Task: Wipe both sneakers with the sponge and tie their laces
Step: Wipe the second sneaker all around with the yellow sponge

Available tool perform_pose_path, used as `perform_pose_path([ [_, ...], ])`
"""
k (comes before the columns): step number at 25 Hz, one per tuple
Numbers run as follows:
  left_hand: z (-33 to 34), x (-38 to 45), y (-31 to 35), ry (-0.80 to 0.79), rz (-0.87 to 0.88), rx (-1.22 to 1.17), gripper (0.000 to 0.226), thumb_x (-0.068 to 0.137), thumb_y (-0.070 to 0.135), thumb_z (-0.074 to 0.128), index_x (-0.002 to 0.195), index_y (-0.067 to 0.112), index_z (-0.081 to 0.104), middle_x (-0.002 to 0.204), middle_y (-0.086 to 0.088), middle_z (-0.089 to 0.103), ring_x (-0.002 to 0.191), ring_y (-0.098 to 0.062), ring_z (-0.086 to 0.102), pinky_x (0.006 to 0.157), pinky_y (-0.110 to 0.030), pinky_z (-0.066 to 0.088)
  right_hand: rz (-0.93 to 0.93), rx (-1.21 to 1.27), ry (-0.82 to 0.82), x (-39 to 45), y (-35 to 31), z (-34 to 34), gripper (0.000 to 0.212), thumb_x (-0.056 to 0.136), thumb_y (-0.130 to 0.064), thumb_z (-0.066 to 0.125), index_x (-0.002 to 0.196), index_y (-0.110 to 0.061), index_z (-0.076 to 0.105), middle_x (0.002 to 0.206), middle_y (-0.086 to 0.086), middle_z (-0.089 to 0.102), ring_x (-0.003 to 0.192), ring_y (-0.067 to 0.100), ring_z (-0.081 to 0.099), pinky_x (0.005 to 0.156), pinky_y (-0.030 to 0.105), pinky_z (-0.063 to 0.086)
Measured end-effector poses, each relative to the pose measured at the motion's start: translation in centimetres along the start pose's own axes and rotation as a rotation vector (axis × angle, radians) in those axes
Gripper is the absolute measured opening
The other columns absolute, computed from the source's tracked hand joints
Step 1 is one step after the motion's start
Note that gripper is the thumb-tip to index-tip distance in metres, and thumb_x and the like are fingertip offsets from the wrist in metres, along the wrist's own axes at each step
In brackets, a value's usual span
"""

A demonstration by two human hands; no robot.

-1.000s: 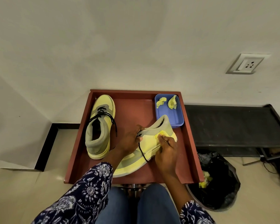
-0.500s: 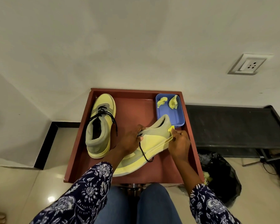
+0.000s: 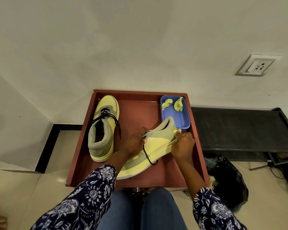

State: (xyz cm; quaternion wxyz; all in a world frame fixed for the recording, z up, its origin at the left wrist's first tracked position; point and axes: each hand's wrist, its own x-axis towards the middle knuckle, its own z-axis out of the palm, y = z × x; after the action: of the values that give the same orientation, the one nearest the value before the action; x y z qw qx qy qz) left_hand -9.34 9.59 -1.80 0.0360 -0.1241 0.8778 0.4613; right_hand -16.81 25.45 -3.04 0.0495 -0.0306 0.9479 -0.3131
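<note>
Two yellow-and-grey sneakers lie on a red tray table (image 3: 196, 163). The left sneaker (image 3: 103, 130) stands upright with its black laces loose. The right sneaker (image 3: 156, 143) lies tilted on its side, sole toward the right. My left hand (image 3: 135, 141) grips it at the collar, where a black lace (image 3: 148, 156) hangs down in a loop. My right hand (image 3: 182, 145) pinches a small yellow sponge piece (image 3: 177, 131) against the heel end of that sneaker. Most of the sponge is hidden by my fingers.
A blue tray (image 3: 183, 121) at the table's back right holds two more yellow sponge pieces (image 3: 173, 104). A black bench (image 3: 239, 130) stands to the right, a black bin bag (image 3: 226, 178) on the floor below it. A wall rises right behind the table.
My right hand has slid the sponge from the middle of the right sneaker's side up and right to its heel end. The left hand has kept its grip.
</note>
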Motion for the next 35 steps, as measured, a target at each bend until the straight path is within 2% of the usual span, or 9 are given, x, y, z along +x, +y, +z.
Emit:
perform_pose_path([
  [2,0.0,0.2,-0.1,-0.007,-0.016,0.007,0.029,0.094,0.004,0.044,0.124,0.007,0.045,0.104,0.0,0.048,0.093,-0.013,0.045,0.075,-0.017,0.032,0.025,0.038,-0.006,-2.1,-0.6,0.1,0.032,0.096,-0.013,0.041,0.123,0.0,0.053,0.122,0.02,0.047,0.099,0.021,0.038,0.077,0.023,0.029],
  [7,0.0,0.2,-0.1,-0.014,-0.018,0.039,0.031,0.095,0.005,0.044,0.125,0.007,0.045,0.118,-0.011,0.054,0.103,-0.02,0.05,0.083,-0.021,0.036,-0.125,-0.187,-0.124,-5.0,-0.8,-0.8,0.049,0.087,-0.007,0.047,0.135,-0.01,0.041,0.131,0.02,0.038,0.119,0.035,0.037,0.097,0.039,0.033],
  [14,-0.1,0.3,-0.2,-0.019,-0.022,0.054,0.032,0.095,0.005,0.042,0.127,0.007,0.044,0.122,-0.011,0.052,0.104,-0.018,0.048,0.077,-0.015,0.031,-0.053,-0.149,-0.056,-1.3,-0.1,-0.2,0.033,0.093,-0.01,0.044,0.123,0.001,0.052,0.123,0.023,0.045,0.111,0.037,0.042,0.09,0.036,0.037],
  [18,-0.1,0.3,-0.2,-0.012,-0.017,0.06,0.031,0.095,0.005,0.043,0.127,0.006,0.044,0.118,-0.011,0.053,0.1,-0.016,0.047,0.072,-0.014,0.029,-0.053,-0.118,-0.093,2.5,1.1,0.5,0.029,0.094,-0.011,0.045,0.105,0.009,0.062,0.109,0.03,0.058,0.1,0.046,0.053,0.093,0.046,0.041],
  [21,-0.1,0.2,0.0,-0.009,-0.006,0.068,0.032,0.095,0.004,0.042,0.127,0.005,0.044,0.118,-0.013,0.053,0.096,-0.014,0.045,0.069,-0.012,0.028,-0.041,-0.13,-0.126,3.5,1.4,0.5,0.027,0.093,-0.011,0.048,0.106,0.007,0.064,0.108,0.03,0.06,0.1,0.046,0.055,0.095,0.052,0.041],
  [24,0.0,0.2,0.0,-0.003,-0.006,0.074,0.033,0.095,0.004,0.042,0.128,0.006,0.043,0.121,-0.011,0.052,0.106,-0.02,0.049,0.073,-0.011,0.027,-0.032,-0.105,-0.08,2.1,0.9,0.4,0.032,0.097,-0.014,0.041,0.113,0.006,0.06,0.114,0.026,0.056,0.104,0.042,0.052,0.095,0.043,0.04],
  [27,-0.1,0.1,0.0,0.002,-0.001,0.073,0.033,0.095,0.004,0.043,0.128,0.006,0.043,0.123,-0.011,0.052,0.104,-0.015,0.046,0.074,-0.009,0.026,-0.016,0.05,-0.035,-0.6,0.3,0.1,0.033,0.098,-0.019,0.039,0.117,0.003,0.056,0.116,0.023,0.049,0.105,0.032,0.047,0.09,0.038,0.04],
  [30,-0.2,0.2,-0.1,-0.004,0.006,0.078,0.032,0.095,0.005,0.043,0.127,0.009,0.044,0.122,-0.008,0.052,0.1,-0.012,0.043,0.076,-0.012,0.027,0.1,0.417,-0.026,-2.9,-0.6,0.4,0.028,0.097,-0.027,0.044,0.102,-0.002,0.053,0.103,0.014,0.051,0.084,0.013,0.049,0.083,0.036,0.045],
  [35,-0.2,0.1,0.1,0.004,0.016,0.082,0.032,0.096,0.006,0.042,0.127,0.008,0.044,0.11,-0.002,0.049,0.094,-0.013,0.043,0.071,-0.012,0.026,0.116,0.396,-0.025,-2.9,-0.4,0.8,0.034,0.098,-0.035,0.039,0.105,-0.003,0.049,0.108,0.016,0.049,0.092,0.028,0.051,0.081,0.042,0.045],
])
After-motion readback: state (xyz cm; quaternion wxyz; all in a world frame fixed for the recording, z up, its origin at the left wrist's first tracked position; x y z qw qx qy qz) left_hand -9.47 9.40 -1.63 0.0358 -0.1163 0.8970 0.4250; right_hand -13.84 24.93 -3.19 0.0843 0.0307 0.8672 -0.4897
